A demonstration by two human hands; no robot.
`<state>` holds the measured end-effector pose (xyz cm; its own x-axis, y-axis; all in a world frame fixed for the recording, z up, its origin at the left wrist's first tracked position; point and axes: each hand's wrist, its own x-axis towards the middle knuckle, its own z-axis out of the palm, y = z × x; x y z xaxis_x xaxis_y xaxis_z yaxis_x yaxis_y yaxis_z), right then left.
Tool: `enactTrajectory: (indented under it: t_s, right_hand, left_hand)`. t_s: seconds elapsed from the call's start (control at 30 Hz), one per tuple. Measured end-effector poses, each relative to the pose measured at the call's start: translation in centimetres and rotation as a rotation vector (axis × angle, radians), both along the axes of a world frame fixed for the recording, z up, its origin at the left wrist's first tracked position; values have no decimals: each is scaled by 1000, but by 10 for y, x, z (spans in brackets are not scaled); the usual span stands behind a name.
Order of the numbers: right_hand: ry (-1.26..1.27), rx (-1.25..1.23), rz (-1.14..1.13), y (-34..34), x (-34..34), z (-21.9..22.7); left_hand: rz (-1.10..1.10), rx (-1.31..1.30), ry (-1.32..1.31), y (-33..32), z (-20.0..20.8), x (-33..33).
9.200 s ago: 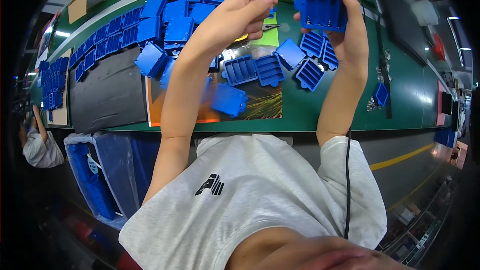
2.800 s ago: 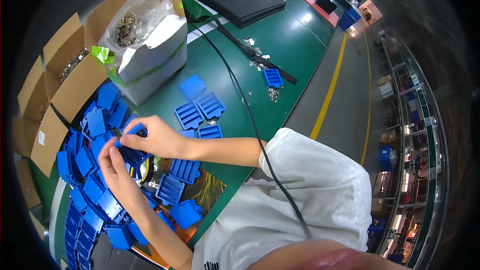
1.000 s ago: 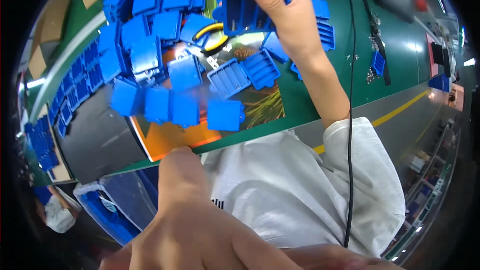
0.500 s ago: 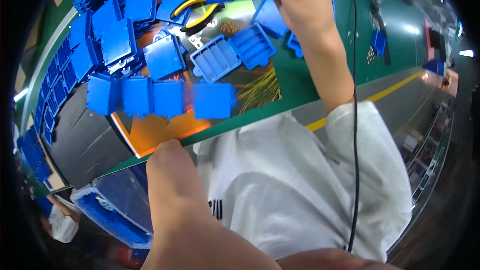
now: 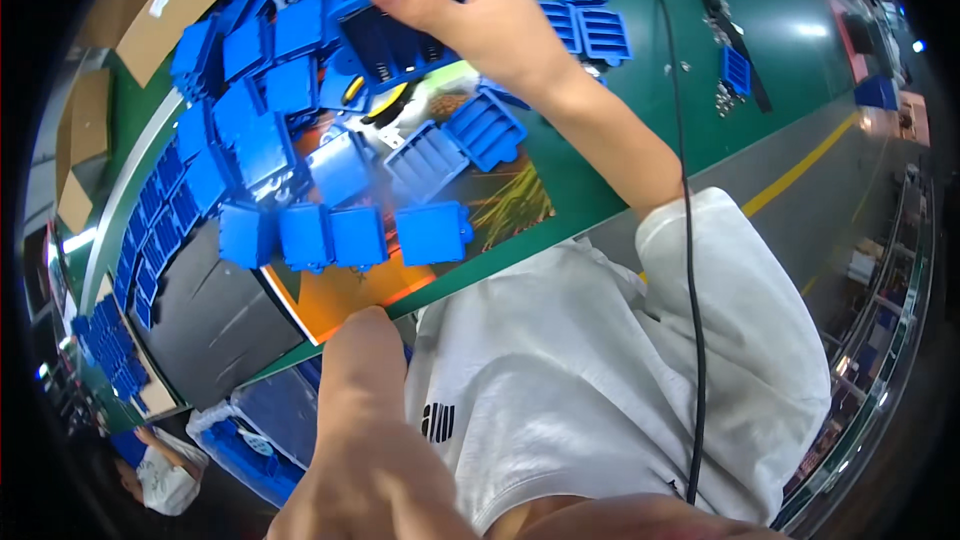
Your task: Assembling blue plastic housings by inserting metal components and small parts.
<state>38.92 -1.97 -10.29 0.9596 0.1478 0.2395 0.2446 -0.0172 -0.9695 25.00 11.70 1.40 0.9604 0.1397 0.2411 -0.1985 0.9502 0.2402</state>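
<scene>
My right hand grips a blue battery box by its far edge, thumb across the top. The box is tilted above the pile, its compartments showing small metal springs. Beneath it, yellow-and-black pliers are partly covered. Close by lie an open blue box with long slots and another slotted blue one. My left forearm stands bent, its elbow by the table's near edge. My left hand is at the lower edge of the picture, its fingers hidden.
Several blue boxes are heaped at the left, with a row nearest me. More slotted boxes lie beyond my right forearm. A black cable hangs across the right side. Another person sits at lower left.
My right hand has come nearer with the blue battery box, which is now in fuller view, left of the hand. The whole view has shifted, while my left forearm stays bent at the table edge.
</scene>
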Motion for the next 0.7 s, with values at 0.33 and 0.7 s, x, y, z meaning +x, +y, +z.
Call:
enactTrajectory:
  t_s: [0.33, 0.7]
  right_hand:
    - [-118, -159, 11, 18, -9, 31]
    - [70, 52, 18, 0, -2, 21]
  left_hand:
    - [194, -165, 87, 60, -35, -40]
    - [165, -57, -86, 50, -38, 8]
